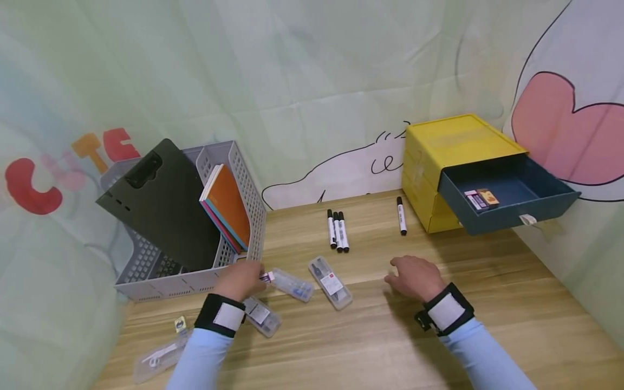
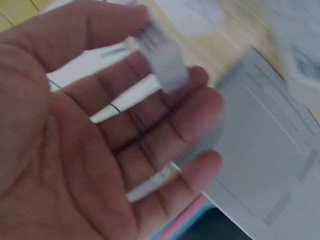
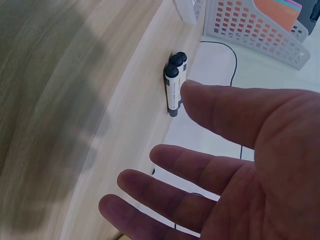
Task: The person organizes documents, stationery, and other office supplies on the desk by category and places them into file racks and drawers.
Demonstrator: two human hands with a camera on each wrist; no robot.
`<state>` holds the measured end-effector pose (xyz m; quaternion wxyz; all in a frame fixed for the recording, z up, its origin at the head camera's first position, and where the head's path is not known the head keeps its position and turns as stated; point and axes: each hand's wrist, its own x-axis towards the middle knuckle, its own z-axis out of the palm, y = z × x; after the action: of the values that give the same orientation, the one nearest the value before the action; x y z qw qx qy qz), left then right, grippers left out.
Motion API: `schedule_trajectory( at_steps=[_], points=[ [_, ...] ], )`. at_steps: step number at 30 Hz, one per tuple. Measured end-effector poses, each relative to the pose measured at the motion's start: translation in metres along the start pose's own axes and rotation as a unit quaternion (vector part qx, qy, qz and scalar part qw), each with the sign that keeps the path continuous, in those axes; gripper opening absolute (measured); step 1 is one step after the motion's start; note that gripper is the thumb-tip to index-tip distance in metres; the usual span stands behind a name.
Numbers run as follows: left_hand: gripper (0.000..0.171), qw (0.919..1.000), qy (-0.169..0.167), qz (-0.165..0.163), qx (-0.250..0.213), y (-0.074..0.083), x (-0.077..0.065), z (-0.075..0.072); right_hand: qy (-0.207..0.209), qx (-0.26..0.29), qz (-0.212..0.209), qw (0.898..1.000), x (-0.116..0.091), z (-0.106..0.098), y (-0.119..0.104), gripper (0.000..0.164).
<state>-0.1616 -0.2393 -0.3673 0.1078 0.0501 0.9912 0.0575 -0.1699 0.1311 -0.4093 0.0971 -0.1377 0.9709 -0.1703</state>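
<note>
My left hand (image 1: 240, 280) pinches a small eraser (image 2: 162, 57) with a white and purple sleeve between thumb and fingertips, in front of the grey organizer (image 1: 175, 287). Close by the eraser lies a clear plastic case (image 1: 294, 285) on the table. Another clear case (image 1: 263, 317) is partly behind the hand, and a third case (image 1: 330, 283) with a white label lies further right. My right hand (image 1: 416, 277) hovers over the table with fingers loosely spread and nothing in it. Several black-capped markers (image 3: 172, 85) lie beyond it.
On the right stands a yellow cabinet (image 1: 463, 138) with a dark blue drawer (image 1: 517, 187) pulled out; two small erasers (image 1: 480, 200) lie inside. A black clipboard (image 1: 166, 211) and notebooks (image 1: 229, 203) stand in the organizer. A case with scissors (image 1: 158, 357) and a small yellowish block (image 1: 180, 324) lie front left.
</note>
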Motion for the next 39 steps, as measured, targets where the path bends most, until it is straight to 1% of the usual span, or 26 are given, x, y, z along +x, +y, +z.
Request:
schedule_trajectory(
  at_steps=[3, 6, 10, 14, 17, 20, 22, 24, 27, 31, 36, 39],
  points=[
    [0.007, 0.9992, 0.004, 0.036, 0.019, 0.018, 0.011, 0.002, 0.003, -0.005, -0.002, 1.0, 0.002, 0.0, -0.001, 0.043],
    [0.007, 0.9971, 0.007, 0.064, 0.041, 0.037, 0.022, 0.004, 0.001, -0.008, -0.001, 1.0, 0.004, 0.0, -0.004, 0.044],
    [0.015, 0.9921, 0.015, 0.106, 0.065, 0.063, 0.03, 0.007, -0.003, -0.012, -0.001, 1.0, 0.008, -0.002, -0.01, 0.045],
    [0.025, 0.9852, 0.019, 0.151, 0.079, 0.087, 0.033, 0.011, -0.002, -0.017, -0.01, 1.0, 0.013, -0.006, -0.019, 0.046],
    [0.025, 0.978, 0.021, 0.188, 0.088, 0.102, 0.036, 0.013, 0.004, -0.023, -0.023, 0.999, 0.015, -0.006, -0.027, 0.047],
    [0.022, 0.9696, 0.025, 0.223, 0.097, 0.114, 0.038, 0.015, 0.012, -0.022, -0.042, 0.999, 0.017, -0.006, -0.034, 0.052],
    [0.018, 0.9635, 0.03, 0.244, 0.105, 0.12, 0.039, 0.017, 0.015, -0.019, -0.054, 0.998, 0.017, -0.005, -0.039, 0.055],
    [0.015, 0.9601, 0.034, 0.256, 0.107, 0.125, 0.04, 0.019, 0.02, -0.02, -0.07, 0.997, 0.017, -0.003, -0.042, 0.056],
    [0.013, 0.9584, 0.032, 0.263, 0.107, 0.131, 0.04, 0.022, 0.029, -0.024, -0.091, 0.995, 0.016, -0.001, -0.047, 0.052],
    [0.015, 0.9572, 0.029, 0.266, 0.111, 0.135, 0.04, 0.022, 0.044, -0.03, -0.108, 0.993, 0.014, 0.001, -0.052, 0.042],
    [0.015, 0.9498, 0.05, 0.286, 0.118, 0.138, 0.038, 0.021, 0.058, -0.024, -0.116, 0.991, 0.014, 0.003, -0.053, 0.02],
    [0.013, 0.9473, 0.058, 0.293, 0.116, 0.14, 0.037, 0.021, 0.061, -0.019, -0.123, 0.99, 0.015, 0.004, -0.054, 0.013]
  ],
)
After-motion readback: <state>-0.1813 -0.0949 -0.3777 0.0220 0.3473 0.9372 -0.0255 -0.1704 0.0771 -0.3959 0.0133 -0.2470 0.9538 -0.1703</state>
